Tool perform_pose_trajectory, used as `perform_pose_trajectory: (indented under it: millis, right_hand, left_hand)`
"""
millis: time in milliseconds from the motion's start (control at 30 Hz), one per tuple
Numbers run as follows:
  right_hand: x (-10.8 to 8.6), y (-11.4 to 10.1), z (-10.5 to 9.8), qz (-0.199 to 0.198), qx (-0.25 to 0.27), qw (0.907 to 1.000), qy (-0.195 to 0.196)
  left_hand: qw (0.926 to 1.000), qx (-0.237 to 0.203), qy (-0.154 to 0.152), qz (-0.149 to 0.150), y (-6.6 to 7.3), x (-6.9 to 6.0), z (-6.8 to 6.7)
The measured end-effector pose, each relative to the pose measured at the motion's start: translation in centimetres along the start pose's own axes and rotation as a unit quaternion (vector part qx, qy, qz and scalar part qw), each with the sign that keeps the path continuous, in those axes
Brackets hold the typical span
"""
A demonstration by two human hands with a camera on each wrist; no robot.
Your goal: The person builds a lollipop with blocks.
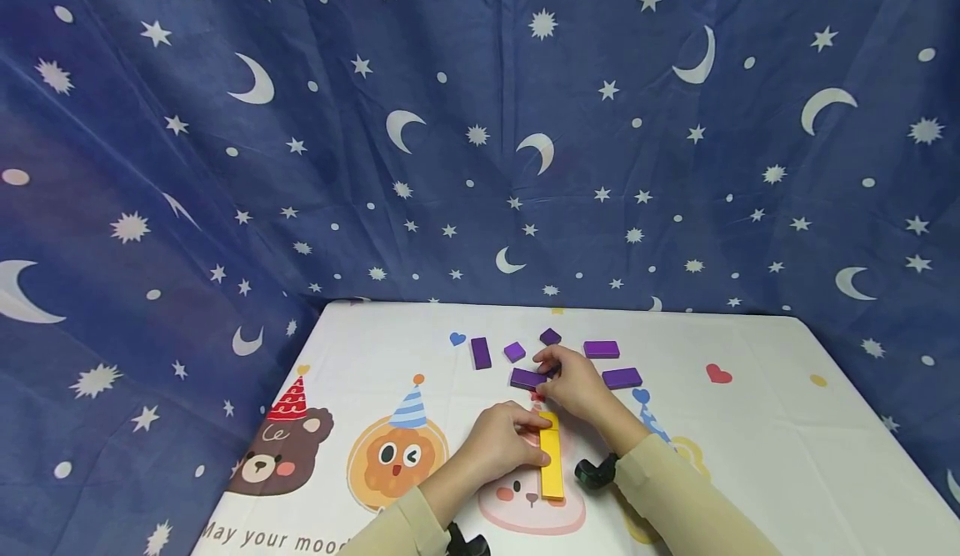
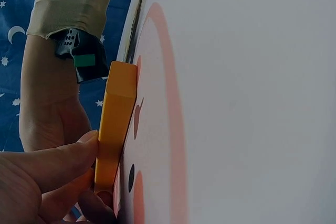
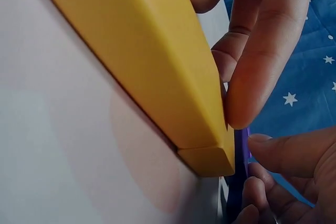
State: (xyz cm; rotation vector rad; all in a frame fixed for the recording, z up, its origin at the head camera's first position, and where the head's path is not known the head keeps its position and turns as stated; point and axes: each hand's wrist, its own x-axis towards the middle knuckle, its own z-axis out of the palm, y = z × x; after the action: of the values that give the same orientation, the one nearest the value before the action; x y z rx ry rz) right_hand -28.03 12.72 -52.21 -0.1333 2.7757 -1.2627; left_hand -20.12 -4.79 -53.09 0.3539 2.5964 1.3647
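A long yellow block (image 1: 551, 468) lies lengthwise on the white table, with a short yellow block (image 1: 553, 426) against its far end. My left hand (image 1: 504, 446) holds these from the left side, thumb on the long block and a fingertip at the short one. Beyond them, my right hand (image 1: 573, 383) has its thumb and fingers at the right end of a purple block (image 1: 525, 379). In the right wrist view, the thumb presses a narrow purple piece (image 3: 240, 153) behind the yellow end. Part of another dark purple piece (image 1: 553, 372) shows under the right hand.
Several purple pieces lie around: an upright rectangle (image 1: 481, 353), a small square (image 1: 514, 352), a dark piece (image 1: 551, 337), and two rectangles at right, one farther (image 1: 602, 349), one nearer (image 1: 622, 378). The printed tablecloth (image 1: 750, 456) ends at a starry blue curtain (image 1: 480, 164).
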Motion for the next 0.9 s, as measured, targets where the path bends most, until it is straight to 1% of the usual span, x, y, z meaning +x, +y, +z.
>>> perform_pose_trajectory:
  millis: [400,667,900]
  right_hand:
    - [0.01,0.30,0.22,-0.010,-0.038,0.9992,-0.001]
    - [-0.25,0.11,0.07,-0.027,-0.068,0.9973,-0.001]
    - [-0.31,0.02,0.22,-0.019,-0.069,0.9974,0.001]
  left_hand:
    - [1.0000,-0.005,0.003,0.002,-0.15,-0.04,-0.06]
    - [1.0000,-0.004,0.001,0.004,-0.14,-0.06,-0.07]
    - [1.0000,-0.003,0.002,0.006,-0.20,-0.04,-0.03]
